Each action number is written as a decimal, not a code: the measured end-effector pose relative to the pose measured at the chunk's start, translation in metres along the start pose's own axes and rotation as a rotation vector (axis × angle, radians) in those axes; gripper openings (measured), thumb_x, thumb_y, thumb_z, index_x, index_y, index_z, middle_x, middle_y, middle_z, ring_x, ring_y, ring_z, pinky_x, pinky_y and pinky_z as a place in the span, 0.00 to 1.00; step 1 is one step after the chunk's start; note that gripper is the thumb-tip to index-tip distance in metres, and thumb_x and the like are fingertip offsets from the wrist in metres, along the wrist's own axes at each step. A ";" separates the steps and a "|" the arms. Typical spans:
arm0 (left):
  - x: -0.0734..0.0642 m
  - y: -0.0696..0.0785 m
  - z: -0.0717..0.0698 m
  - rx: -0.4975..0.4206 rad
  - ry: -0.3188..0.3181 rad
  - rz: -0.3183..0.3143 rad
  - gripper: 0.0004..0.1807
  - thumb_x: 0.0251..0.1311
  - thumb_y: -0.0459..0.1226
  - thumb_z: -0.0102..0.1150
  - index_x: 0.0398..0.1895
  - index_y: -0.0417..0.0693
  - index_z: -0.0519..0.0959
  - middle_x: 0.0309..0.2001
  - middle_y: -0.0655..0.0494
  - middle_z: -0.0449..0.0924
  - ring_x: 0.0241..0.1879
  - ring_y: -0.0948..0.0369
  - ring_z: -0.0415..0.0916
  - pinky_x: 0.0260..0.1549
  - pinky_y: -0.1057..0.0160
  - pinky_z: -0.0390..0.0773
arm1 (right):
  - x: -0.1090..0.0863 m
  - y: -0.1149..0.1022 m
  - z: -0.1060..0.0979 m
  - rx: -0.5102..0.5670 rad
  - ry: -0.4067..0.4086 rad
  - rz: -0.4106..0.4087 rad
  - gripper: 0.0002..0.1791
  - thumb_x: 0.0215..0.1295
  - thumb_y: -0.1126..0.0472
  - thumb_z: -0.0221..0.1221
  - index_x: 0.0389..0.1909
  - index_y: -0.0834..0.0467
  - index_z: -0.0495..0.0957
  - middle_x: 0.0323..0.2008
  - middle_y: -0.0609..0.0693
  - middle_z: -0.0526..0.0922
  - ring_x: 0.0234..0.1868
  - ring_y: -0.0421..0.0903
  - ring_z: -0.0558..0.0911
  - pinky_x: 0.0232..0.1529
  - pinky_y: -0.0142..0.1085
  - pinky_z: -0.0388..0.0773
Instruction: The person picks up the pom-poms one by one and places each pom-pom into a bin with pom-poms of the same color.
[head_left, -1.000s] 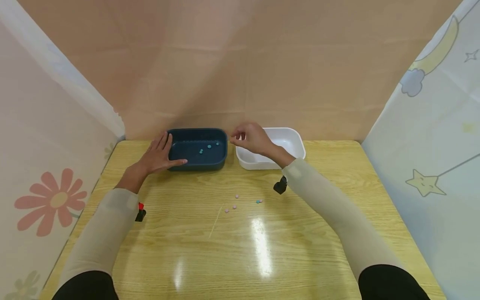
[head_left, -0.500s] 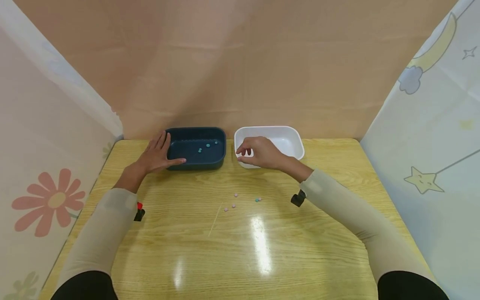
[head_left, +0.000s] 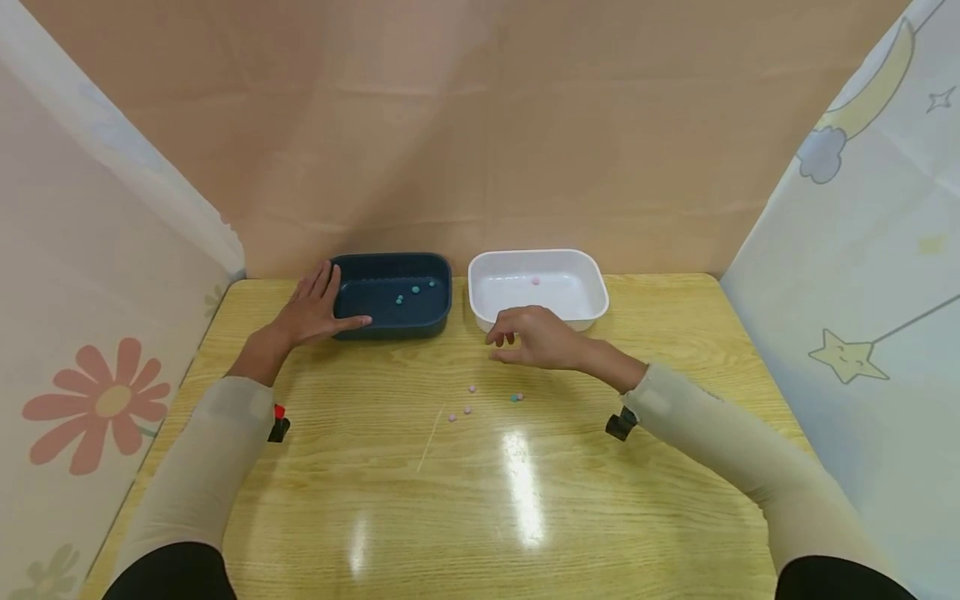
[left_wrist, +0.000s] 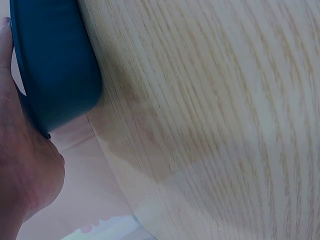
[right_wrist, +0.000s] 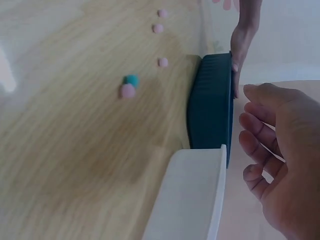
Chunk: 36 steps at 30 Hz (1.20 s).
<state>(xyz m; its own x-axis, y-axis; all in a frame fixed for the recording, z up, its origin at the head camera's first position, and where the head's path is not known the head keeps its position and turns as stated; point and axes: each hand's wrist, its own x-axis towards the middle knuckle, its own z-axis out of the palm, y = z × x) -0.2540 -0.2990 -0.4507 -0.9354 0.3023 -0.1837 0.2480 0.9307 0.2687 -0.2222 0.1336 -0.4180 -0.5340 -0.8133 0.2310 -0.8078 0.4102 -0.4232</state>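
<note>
The left hand [head_left: 309, 310] rests, fingers straight, on the dark tray [head_left: 367, 304]; the right hand [head_left: 538, 337], relaxed, empty, hovers near the white tray [head_left: 573, 296] and pink balls [head_left: 468, 410].

There is a dark blue tray [head_left: 393, 330], a white tray [head_left: 566, 287], tiny pink balls [right_wrist: 128, 91], tiny blue-green balls [head_left: 416, 290], a yellow table [head_left: 330, 492] streaked like wood, cream sleeves [head_left: 202, 450], and a pinky-red flower [head_left: 105, 403], yellow in the middle.
</note>
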 end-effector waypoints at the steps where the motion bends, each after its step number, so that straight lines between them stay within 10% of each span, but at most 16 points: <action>1: 0.000 0.000 0.000 0.000 0.001 0.000 0.66 0.69 0.67 0.55 0.85 0.33 0.29 0.85 0.35 0.20 0.84 0.38 0.23 0.79 0.34 0.30 | -0.003 0.000 0.002 0.002 -0.012 0.004 0.09 0.65 0.58 0.75 0.42 0.58 0.91 0.35 0.47 0.88 0.34 0.47 0.85 0.35 0.36 0.79; 36: 0.000 -0.002 0.002 -0.013 0.014 -0.008 0.69 0.66 0.71 0.53 0.85 0.34 0.30 0.85 0.36 0.21 0.85 0.40 0.23 0.80 0.35 0.29 | -0.057 0.024 0.051 0.097 -0.201 0.057 0.08 0.63 0.56 0.74 0.42 0.50 0.91 0.39 0.37 0.86 0.42 0.36 0.80 0.46 0.35 0.80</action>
<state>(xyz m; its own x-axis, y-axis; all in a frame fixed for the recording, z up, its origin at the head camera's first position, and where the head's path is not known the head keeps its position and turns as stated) -0.2543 -0.3001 -0.4527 -0.9406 0.2922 -0.1728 0.2376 0.9303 0.2795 -0.1986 0.1684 -0.4863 -0.5103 -0.8595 0.0293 -0.7447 0.4245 -0.5150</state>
